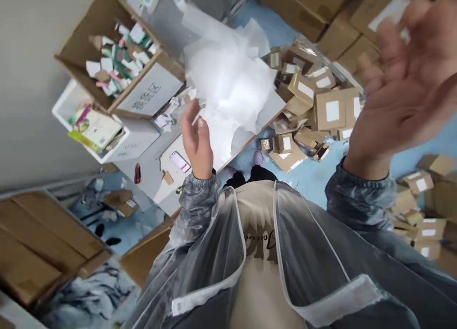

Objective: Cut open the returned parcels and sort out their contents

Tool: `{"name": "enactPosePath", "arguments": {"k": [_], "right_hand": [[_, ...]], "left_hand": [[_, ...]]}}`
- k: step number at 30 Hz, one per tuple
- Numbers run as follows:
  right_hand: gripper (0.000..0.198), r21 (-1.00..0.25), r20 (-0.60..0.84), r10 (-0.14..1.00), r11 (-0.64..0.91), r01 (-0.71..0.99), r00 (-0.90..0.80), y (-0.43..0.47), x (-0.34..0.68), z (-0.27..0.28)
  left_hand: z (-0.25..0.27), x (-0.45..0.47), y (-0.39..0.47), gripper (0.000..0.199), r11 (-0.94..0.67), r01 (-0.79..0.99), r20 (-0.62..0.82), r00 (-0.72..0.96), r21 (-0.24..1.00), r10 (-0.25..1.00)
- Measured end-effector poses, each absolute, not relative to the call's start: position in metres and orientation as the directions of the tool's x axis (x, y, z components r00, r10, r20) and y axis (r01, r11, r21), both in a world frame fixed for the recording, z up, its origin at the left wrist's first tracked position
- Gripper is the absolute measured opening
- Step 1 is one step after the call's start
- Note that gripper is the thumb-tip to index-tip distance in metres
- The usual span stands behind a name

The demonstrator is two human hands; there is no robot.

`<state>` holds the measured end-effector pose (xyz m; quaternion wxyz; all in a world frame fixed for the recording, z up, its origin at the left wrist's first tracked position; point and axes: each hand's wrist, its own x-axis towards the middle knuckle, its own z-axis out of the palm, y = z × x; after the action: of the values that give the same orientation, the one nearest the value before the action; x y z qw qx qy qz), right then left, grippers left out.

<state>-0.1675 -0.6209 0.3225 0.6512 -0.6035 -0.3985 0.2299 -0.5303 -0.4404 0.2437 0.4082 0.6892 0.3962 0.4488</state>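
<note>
My left hand hovers above the edge of the work table, its thumb and fingers apart with nothing between them. Beside it lies a heap of white translucent packing sheets, which the fingers do not seem to touch. Raised close to the camera on the right, my right hand shows its palm with the fingers spread and slightly blurred; it holds nothing. A phone with a lit screen rests on the table just left of my left hand. Further left is a red and black cutter.
An open carton of small packages and a white bin of booklets stand at the table's left. Small cardboard boxes are piled on the blue floor at right. Large cartons are stacked behind. Another carton stands lower left.
</note>
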Motion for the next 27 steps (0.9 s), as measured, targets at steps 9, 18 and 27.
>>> {"name": "enactPosePath", "arguments": {"k": [9, 18, 27], "right_hand": [[0.056, -0.966, 0.258, 0.955, 0.257, 0.023, 0.150, -0.538, -0.349, 0.298], [0.055, -0.950, 0.287, 0.774, 0.305, -0.065, -0.565, -0.548, -0.618, 0.292], [0.067, -0.936, -0.013, 0.319, 0.329, 0.124, -0.948, -0.663, -0.931, 0.195]], "left_hand": [[0.170, -0.672, -0.603, 0.066, 0.022, 0.317, 0.045, -0.203, 0.948, 0.978], [0.129, -0.808, -0.743, 0.054, 0.123, 0.246, 0.084, -0.689, 0.962, 0.720], [0.027, -1.029, -0.911, 0.055, 0.016, -0.217, -0.218, -0.969, 0.976, 0.117]]}}
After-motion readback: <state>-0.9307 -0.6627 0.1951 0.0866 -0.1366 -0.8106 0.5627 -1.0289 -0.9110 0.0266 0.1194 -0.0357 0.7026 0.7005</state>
